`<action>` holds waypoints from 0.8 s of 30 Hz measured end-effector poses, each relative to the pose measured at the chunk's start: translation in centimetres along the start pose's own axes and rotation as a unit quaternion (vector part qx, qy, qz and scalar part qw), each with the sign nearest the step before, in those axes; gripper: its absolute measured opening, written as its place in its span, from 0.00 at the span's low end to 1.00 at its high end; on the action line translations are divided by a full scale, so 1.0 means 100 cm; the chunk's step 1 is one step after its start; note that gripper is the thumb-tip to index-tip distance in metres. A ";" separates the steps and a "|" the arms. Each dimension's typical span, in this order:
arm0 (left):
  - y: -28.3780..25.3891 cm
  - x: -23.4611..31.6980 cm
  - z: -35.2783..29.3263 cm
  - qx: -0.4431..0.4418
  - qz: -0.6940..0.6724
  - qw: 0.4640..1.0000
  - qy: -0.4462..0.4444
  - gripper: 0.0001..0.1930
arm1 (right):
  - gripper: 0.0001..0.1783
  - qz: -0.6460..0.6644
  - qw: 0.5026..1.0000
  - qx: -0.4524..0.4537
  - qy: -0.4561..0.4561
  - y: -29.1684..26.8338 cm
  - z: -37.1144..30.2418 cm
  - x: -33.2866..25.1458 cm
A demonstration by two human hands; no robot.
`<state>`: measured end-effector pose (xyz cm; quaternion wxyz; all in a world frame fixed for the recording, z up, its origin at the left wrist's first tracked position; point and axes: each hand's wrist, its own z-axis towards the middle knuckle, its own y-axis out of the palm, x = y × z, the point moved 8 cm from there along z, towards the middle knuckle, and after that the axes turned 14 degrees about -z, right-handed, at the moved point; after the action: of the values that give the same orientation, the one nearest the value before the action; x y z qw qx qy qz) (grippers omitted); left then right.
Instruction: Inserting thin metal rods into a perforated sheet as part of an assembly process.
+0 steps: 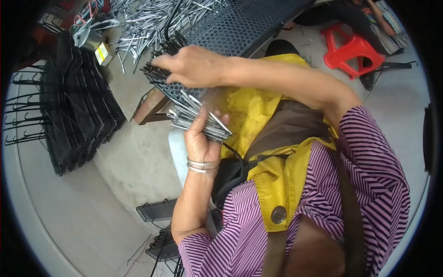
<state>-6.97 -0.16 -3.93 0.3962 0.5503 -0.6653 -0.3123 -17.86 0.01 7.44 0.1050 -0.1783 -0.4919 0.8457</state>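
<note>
1 rod bundle (190,119): in left hand (198,138) | racks (76,104): left, seemingly stacked | stool (344,50): ahead right

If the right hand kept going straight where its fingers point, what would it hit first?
Probably the dark rods bunched at the fingertips of the right hand; depth is unclear, so it might pass just above them.

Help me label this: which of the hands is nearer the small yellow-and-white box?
Right: the right hand, by thin black rods, is picture-right of the box; the left hand, holding silver metal rods, is lower in view and farther.
</note>
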 end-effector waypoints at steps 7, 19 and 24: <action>0.010 -0.001 -0.007 -0.002 0.019 1.000 0.016 0.11 | 0.06 0.187 0.947 -0.228 0.128 0.005 -0.041 -0.008; 0.012 -0.002 -0.006 -0.028 0.011 1.000 0.009 0.10 | 0.11 0.382 0.884 -0.100 0.251 0.005 -0.050 0.008; 0.008 -0.004 -0.005 -0.016 0.005 1.000 -0.007 0.07 | 0.08 0.295 0.928 -0.080 0.213 -0.014 -0.034 0.027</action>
<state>-6.87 0.37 -3.08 0.4018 0.5387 -0.6654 -0.3248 -18.96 4.31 6.56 -0.0615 -0.4992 -0.4493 0.7383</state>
